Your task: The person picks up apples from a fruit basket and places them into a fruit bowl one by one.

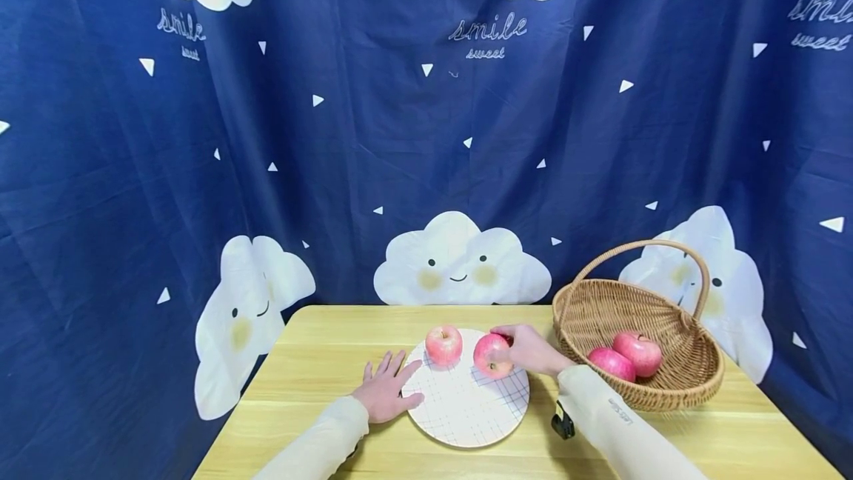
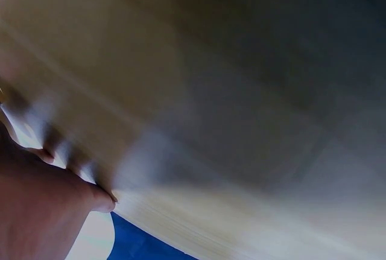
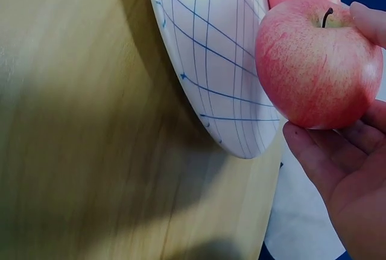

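Note:
My right hand (image 1: 531, 350) grips a red-pink apple (image 1: 489, 356) at the right part of a round white plate (image 1: 460, 417) with blue grid lines. In the right wrist view, the thumb presses near the stem of this apple (image 3: 316, 70) and the fingers support its opposite side. Whether the apple touches the plate is hard to tell. A second apple (image 1: 443, 345) sits near the plate's far rim. With fingers spread, my left hand (image 1: 385, 392) rests at the plate's left rim. The left wrist view shows only part of that hand (image 2: 42, 196), dark and blurred.
To the right stands a wicker basket (image 1: 593, 306) with a tall arched handle, holding two apples (image 1: 638, 354). The pale wooden table (image 1: 320, 361) ends at a blue curtain (image 1: 400, 132) printed with clouds. A small black device (image 1: 563, 421) hangs at the right wrist.

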`<state>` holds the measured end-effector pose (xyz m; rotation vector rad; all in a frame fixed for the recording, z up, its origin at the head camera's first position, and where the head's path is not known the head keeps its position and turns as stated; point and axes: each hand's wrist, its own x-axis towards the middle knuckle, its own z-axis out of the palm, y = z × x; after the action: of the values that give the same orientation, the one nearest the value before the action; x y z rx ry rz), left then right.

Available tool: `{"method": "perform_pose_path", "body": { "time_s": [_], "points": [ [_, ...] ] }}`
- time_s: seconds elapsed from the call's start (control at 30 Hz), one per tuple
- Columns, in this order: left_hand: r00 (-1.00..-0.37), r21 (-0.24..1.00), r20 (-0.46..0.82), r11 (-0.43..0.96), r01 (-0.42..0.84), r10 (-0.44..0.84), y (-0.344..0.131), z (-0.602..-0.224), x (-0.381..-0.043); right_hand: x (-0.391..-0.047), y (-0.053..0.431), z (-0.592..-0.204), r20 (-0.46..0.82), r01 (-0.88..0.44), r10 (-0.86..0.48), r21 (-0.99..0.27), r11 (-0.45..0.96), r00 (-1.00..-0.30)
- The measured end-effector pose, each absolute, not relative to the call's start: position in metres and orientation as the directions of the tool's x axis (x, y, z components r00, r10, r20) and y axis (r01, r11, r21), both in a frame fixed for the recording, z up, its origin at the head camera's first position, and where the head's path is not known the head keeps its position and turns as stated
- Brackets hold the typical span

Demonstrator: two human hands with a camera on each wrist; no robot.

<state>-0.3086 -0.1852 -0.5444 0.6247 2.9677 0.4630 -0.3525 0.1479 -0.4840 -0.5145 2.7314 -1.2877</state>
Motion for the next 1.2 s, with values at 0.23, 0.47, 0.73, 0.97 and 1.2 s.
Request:
{"method": "perform_pose_path", "body": {
  "time_s": [0.23,0.47,0.73,0.97,1.2],
  "points": [
    [-0.914,0.318,-0.008,0.867,0.383,0.406,-0.186,-0.547,-0.310,-0.358,0.141,-0.489,0.076,-0.275,-0.339,-0.759,0.590,-0.938],
    [-0.916,0.312,-0.012,0.872,0.377,0.400,-0.186,-0.551,-0.311,-0.359,0.133,-0.492,0.069,-0.283,-0.368,-0.772,0.569,-0.927],
    [-0.915,0.311,-0.018,0.872,0.378,0.403,-0.186,-0.545,-0.311,-0.358,0.130,-0.488,0.056,-0.276,-0.380,-0.785,0.555,-0.923],
    [-0.912,0.312,-0.035,0.872,0.377,0.408,-0.186,-0.544,-0.313,-0.360,0.132,-0.485,0.040,-0.275,-0.398,-0.785,0.555,-0.917],
    [-0.915,0.316,-0.044,0.875,0.368,0.401,-0.186,-0.547,-0.313,-0.361,0.133,-0.487,0.038,-0.280,-0.402,-0.779,0.562,-0.915]
  ]
}}
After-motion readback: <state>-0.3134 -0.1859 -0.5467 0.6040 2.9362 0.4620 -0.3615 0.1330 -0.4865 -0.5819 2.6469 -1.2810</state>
